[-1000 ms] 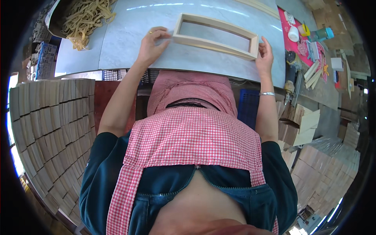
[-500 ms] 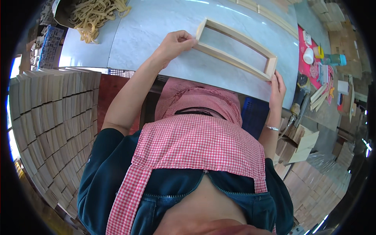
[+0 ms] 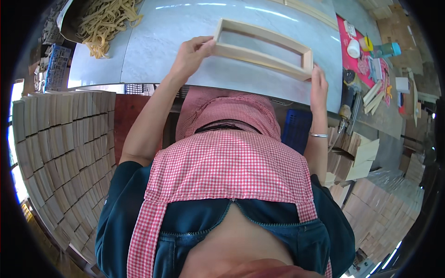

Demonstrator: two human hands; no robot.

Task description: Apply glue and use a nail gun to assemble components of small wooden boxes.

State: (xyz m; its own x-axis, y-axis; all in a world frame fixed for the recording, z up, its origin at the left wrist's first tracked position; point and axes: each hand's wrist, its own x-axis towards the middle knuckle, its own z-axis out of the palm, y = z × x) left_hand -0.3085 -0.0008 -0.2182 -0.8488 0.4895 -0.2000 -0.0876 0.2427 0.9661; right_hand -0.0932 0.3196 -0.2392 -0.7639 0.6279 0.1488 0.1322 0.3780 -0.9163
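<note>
Pinching the left end of a long, rectangular wooden frame (image 3: 262,59), the left hand (image 3: 190,58) has its fingers (image 3: 200,40) bent and its thumb pressed against the near corner. The right hand (image 3: 318,88) lies along the opposite end, its fingers close together at the near right corner; whether they pinch the wood or only press on it, I cannot tell. The frame thus spans the gap between both sets of fingers, over the pale, marbled worktop (image 3: 157,41); whether its underside rests there is unclear.

Well to the left of the left fingers, and a little beyond them, sits a tangled heap of yellowish strips (image 3: 109,23). Past the frame, farther from the right fingers, lie long pale wooden slats (image 3: 311,13). To the right of the right fingers is a pink mat (image 3: 345,41), with a white bottle (image 3: 353,48) on it. A silver bracelet (image 3: 318,135) circles the right wrist, below the fingers.
</note>
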